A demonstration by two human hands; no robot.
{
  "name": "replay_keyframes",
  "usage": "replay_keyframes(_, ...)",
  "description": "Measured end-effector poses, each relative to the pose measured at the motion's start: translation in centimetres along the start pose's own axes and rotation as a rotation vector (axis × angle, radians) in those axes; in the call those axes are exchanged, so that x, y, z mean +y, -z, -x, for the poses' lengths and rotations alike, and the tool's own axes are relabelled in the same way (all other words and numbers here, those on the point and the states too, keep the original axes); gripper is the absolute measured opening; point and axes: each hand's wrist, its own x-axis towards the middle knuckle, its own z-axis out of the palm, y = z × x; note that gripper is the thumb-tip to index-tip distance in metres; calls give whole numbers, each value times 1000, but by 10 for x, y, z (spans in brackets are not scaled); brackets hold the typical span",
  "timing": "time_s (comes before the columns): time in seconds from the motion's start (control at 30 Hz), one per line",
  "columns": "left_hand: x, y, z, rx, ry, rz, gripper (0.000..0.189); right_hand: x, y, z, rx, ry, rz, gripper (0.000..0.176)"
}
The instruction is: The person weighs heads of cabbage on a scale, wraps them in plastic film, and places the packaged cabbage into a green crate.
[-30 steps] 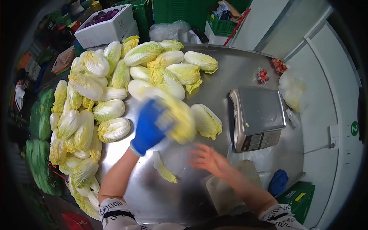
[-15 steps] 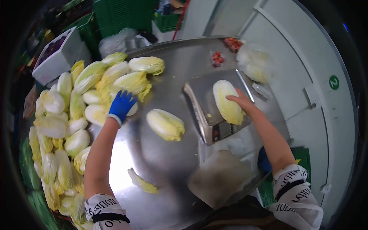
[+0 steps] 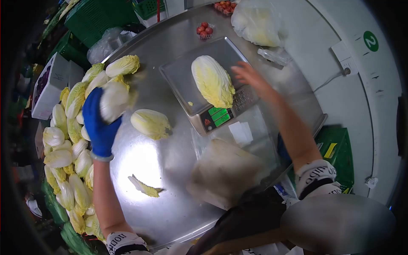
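Observation:
My left hand (image 3: pixel 101 127), in a blue glove, grips a napa cabbage (image 3: pixel 114 101) that is blurred by motion, at the edge of a heap of napa cabbages (image 3: pixel 63 158). My bare right hand (image 3: pixel 250 76) has its fingers apart and holds nothing. Just left of it, another napa cabbage (image 3: pixel 212 80) lies on the steel plate of a weighing scale (image 3: pixel 176 72), whose green display (image 3: pixel 219 117) is lit. Between the heap and the scale lies a single napa cabbage (image 3: pixel 149 123) on the steel table. A loose cabbage leaf (image 3: pixel 145 187) rests nearer to me.
Beyond the scale are a small pack of tomatoes (image 3: pixel 205 30), a second tomato pack (image 3: pixel 224 7) and a bulging plastic bag (image 3: pixel 257 23). A stack of plastic bags (image 3: pixel 225 170) covers the table's near side. Green crates (image 3: pixel 97 21) stand behind the table.
My right hand has let go of the cabbage on the scale and moved off it. My left hand has taken hold of a cabbage from the heap. The head view has shifted.

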Motion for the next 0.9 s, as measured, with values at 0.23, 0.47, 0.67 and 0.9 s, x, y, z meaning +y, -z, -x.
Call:
replay_keyframes(0.23,82,-117,-64,-270,-298,-137,70,13,-24,-8,-300,-170,-656,50)
replay_keyframes(0.47,101,-219,-38,-466,-402,-197,69,93,38,156,-376,-68,-613,86)
replay_keyframes(0.67,135,-167,11,-314,-184,-236,72,145,-45,223,-520,172,25,82)
replay_keyframes(0.9,208,-76,305,176,1394,363,25,186,-84,218,-467,386,311,75)
